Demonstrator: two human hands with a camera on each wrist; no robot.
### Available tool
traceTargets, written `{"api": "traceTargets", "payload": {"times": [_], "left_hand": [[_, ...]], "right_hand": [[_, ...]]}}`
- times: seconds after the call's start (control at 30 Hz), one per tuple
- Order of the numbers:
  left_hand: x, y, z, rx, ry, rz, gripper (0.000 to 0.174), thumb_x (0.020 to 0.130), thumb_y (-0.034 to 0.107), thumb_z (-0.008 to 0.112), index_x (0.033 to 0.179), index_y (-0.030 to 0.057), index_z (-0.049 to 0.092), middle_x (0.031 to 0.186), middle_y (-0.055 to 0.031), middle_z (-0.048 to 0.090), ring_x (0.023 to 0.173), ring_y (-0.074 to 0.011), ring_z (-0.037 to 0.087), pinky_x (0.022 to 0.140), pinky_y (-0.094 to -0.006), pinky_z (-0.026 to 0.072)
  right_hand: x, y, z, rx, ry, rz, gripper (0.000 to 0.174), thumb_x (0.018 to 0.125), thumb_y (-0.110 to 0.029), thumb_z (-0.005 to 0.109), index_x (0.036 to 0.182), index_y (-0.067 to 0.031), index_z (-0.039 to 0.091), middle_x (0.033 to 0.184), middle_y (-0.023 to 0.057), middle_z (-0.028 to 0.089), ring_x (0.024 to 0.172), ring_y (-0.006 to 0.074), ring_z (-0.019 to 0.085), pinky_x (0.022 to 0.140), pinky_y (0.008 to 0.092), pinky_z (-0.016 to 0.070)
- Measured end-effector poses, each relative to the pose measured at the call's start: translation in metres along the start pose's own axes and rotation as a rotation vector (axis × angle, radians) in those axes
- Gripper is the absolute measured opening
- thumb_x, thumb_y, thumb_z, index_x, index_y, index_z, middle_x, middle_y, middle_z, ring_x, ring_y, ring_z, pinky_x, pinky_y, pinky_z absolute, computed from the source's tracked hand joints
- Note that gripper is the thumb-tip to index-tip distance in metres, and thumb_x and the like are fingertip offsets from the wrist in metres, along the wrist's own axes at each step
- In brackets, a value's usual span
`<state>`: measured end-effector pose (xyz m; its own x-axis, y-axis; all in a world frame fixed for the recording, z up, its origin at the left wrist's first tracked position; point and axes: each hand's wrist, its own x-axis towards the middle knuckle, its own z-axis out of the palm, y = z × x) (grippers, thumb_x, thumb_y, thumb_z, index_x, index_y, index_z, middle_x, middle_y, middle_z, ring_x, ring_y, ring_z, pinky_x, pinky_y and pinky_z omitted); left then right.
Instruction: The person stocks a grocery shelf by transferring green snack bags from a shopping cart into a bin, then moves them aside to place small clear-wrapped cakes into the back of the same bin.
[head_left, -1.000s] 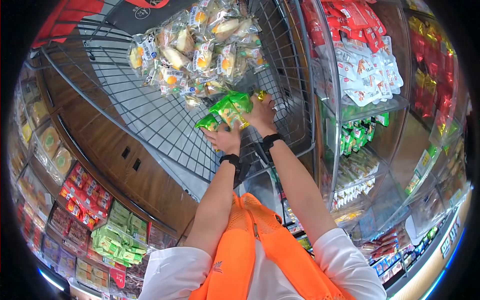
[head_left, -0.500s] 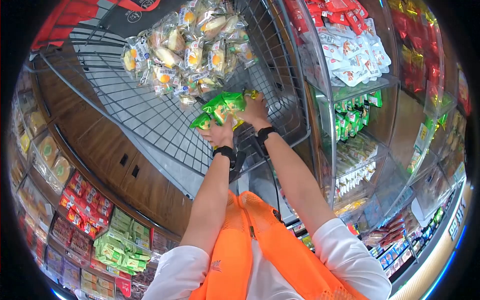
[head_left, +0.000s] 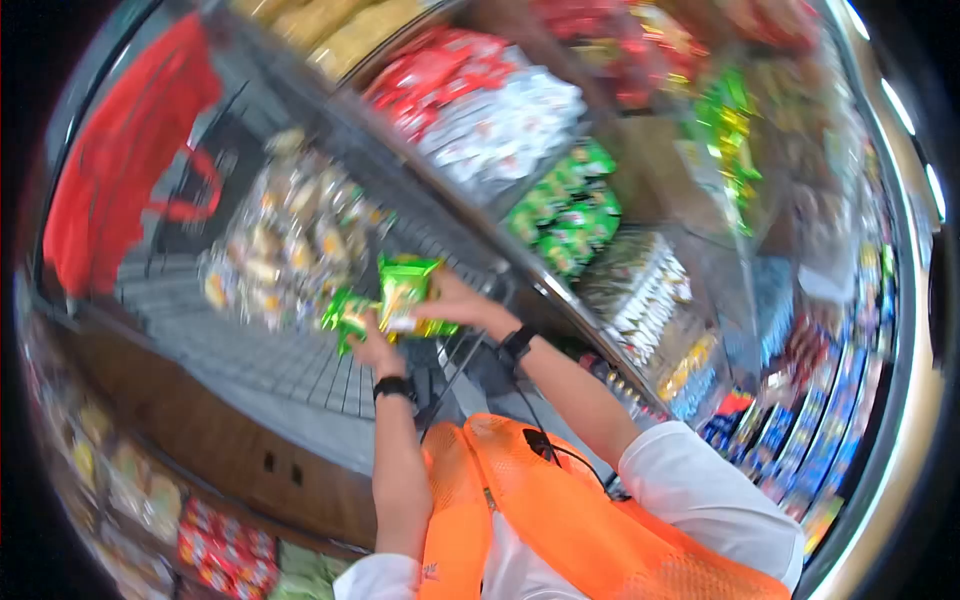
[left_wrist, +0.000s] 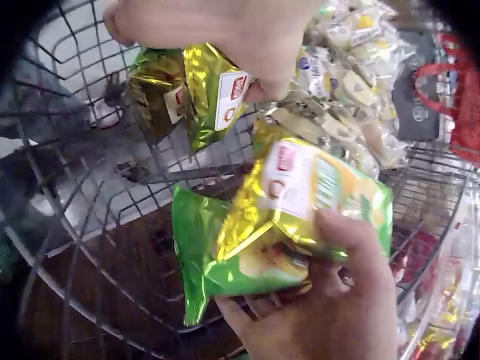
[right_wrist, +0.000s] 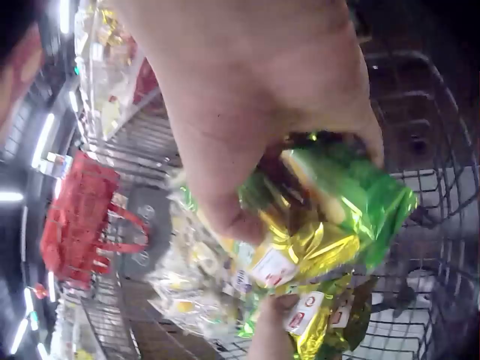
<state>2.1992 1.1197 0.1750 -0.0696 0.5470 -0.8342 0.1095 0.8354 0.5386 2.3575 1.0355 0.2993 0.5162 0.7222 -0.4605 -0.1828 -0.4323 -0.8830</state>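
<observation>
My left hand (head_left: 375, 350) grips green-and-gold snack packets (left_wrist: 300, 196), at least two of them, with the thumb across the upper one in the left wrist view. Close beside it, my right hand (head_left: 462, 305) holds more packets of the same sort (head_left: 407, 280), its fingers curled over them; two hang below that hand in the left wrist view. Both hands are over the near end of a wire shopping cart (head_left: 300, 358). Clear-wrapped sandwich-like packs (head_left: 295, 240) lie heaped deeper in the cart.
A red bag (head_left: 130, 170) hangs at the cart's far end. Along the right, a shelf holds white pouches (head_left: 505, 125), red packets (head_left: 440, 75) and green packets (head_left: 570, 215). A wooden counter (head_left: 210, 420) with packaged snacks runs along the left.
The head view has swung toward the right-hand shelves and is blurred, so the cart sits further left in it. Both hands keep hold of their green packets, which now show a gap between them.
</observation>
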Motion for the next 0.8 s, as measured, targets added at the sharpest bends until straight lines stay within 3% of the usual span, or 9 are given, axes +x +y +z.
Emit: {"api": "traceTargets", "payload": {"times": [0.03,0.07,0.1,0.2,0.3,0.4,0.57,0.67,0.8], "left_hand": [[0.047,-0.04,-0.016,-0.156,-0.276,0.167,0.083,0.085,0.023,0.081,0.148,-0.0052,0.035,0.133,-0.0212,0.057,0.106,-0.0293,0.065,0.088,-0.0436,0.0566],[0.017,-0.007,-0.006,-0.213,-0.323,0.116,0.081,0.083,0.028,0.081,0.144,-0.0069,0.039,0.132,-0.0222,0.058,0.106,-0.0316,0.064,0.09,-0.0433,0.056],[0.036,-0.004,-0.009,0.207,-0.24,0.33,0.084,0.082,0.034,0.081,0.144,-0.0076,0.041,0.129,-0.0232,0.059,0.105,-0.0345,0.064,0.091,-0.043,0.0555],[-0.054,0.084,0.024,0.296,-0.156,0.329,0.096,0.083,0.036,0.079,0.155,-0.0038,0.028,0.149,-0.0243,0.034,0.123,-0.0329,0.053,0.1,-0.0426,0.0513],[-0.106,0.124,0.036,0.271,-0.222,0.496,0.1,0.087,0.035,0.076,0.158,-0.0016,0.015,0.157,-0.0235,0.018,0.13,-0.0331,0.048,0.101,-0.0443,0.0511],[-0.154,0.152,0.054,0.508,-0.125,0.735,0.102,0.086,0.036,0.076,0.156,-0.0071,0.015,0.15,-0.0274,0.022,0.131,-0.0381,0.044,0.105,-0.0516,0.0467],[-0.235,0.17,0.128,0.68,-0.175,1.341,0.102,0.082,0.03,0.077,0.15,-0.0161,0.016,0.152,-0.0311,0.017,0.139,-0.04,0.034,0.115,-0.0496,0.0316],[-0.345,0.176,0.186,0.487,-0.639,1.529,0.107,0.071,0.013,0.082,0.148,-0.0121,0.012,0.151,-0.0298,0.017,0.143,-0.0385,0.023,0.121,-0.0469,0.0185],[-0.441,0.184,0.28,0.751,-1.136,2.074,0.075,0.064,0.022,0.08,0.131,0.0068,0.05,0.143,-0.0309,0.032,0.136,-0.0501,0.029,0.114,-0.0572,0.027]], "right_hand": [[-0.023,-0.052,-0.008,0.098,-0.057,0.106,0.077,0.074,-0.031,0.082,0.136,0.0039,0.052,0.126,0.0162,0.064,0.118,0.0238,0.059,0.104,0.038,0.0463],[-0.034,-0.035,-0.007,0.088,-0.055,0.045,0.089,0.074,-0.034,0.085,0.142,0.0045,0.043,0.138,0.0182,0.054,0.129,0.0248,0.05,0.109,0.0373,0.0409],[-0.047,-0.047,-0.012,0.181,-0.151,0.033,0.097,0.074,-0.037,0.086,0.147,0.0027,0.036,0.147,0.017,0.045,0.135,0.0249,0.043,0.113,0.0372,0.0367],[-0.109,-0.111,-0.049,0.392,-0.287,-0.013,0.08,0.081,-0.028,0.083,0.146,-0.0019,0.043,0.143,0.0095,0.054,0.129,0.018,0.048,0.111,0.0353,0.0384],[-0.178,-0.096,-0.097,0.628,-0.233,-0.001,0.072,0.085,-0.021,0.08,0.145,-0.0018,0.046,0.144,0.0078,0.054,0.131,0.0182,0.048,0.114,0.0354,0.0358],[-0.248,-0.081,-0.139,0.815,-0.039,-0.077,0.067,0.086,-0.013,0.074,0.146,-0.0004,0.045,0.144,0.0102,0.055,0.131,0.0202,0.051,0.114,0.0375,0.0375],[-0.286,-0.048,-0.204,1.353,-0.02,-0.545,0.072,0.085,-0.034,0.073,0.144,-0.0014,0.047,0.139,0.0159,0.06,0.123,0.0312,0.061,0.108,0.0467,0.0463],[-0.306,-0.042,-0.247,1.229,0.331,-0.606,0.071,0.089,-0.039,0.069,0.144,-0.0011,0.046,0.14,0.015,0.059,0.125,0.0311,0.06,0.109,0.0478,0.0459],[-0.338,-0.045,-0.307,1.119,0.408,-0.756,0.066,0.09,-0.034,0.067,0.145,-0.0025,0.046,0.142,0.0121,0.058,0.129,0.0274,0.058,0.112,0.0449,0.0425]]}}
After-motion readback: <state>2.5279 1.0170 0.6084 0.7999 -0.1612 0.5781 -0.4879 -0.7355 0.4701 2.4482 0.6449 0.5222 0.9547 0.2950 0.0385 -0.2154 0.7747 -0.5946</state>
